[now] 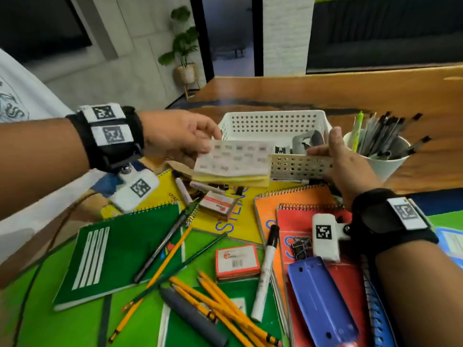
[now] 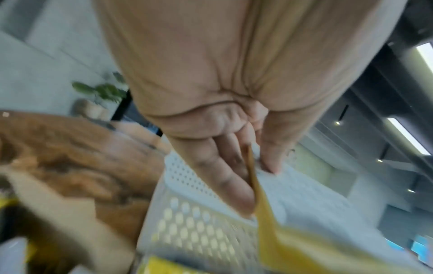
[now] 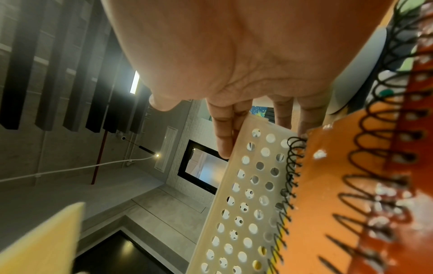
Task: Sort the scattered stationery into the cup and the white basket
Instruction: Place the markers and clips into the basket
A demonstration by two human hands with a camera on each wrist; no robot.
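Note:
My left hand (image 1: 209,145) pinches a notepad (image 1: 233,162) with a white printed top and yellow pages, holding it just above the near-left corner of the white basket (image 1: 273,121). In the left wrist view, fingers (image 2: 234,178) and thumb clamp the pad's edge (image 2: 276,239) over the perforated basket wall (image 2: 192,224). My right hand (image 1: 322,151) grips the basket's near wall at its right end; its fingers (image 3: 223,140) lie over the rim (image 3: 246,194). A white cup (image 1: 383,167) full of pens (image 1: 383,136) stands right of the basket.
Inside the basket lies a grey tool (image 1: 308,144). Green (image 1: 120,254), yellow (image 1: 238,221), orange (image 1: 293,199) and red (image 1: 325,279) notebooks cover the near table, strewn with pencils (image 1: 218,301), markers (image 1: 266,269), small boxes (image 1: 236,261), binder clips (image 1: 302,246) and a blue punch (image 1: 323,301). A person's white shirt (image 1: 22,96) is at left.

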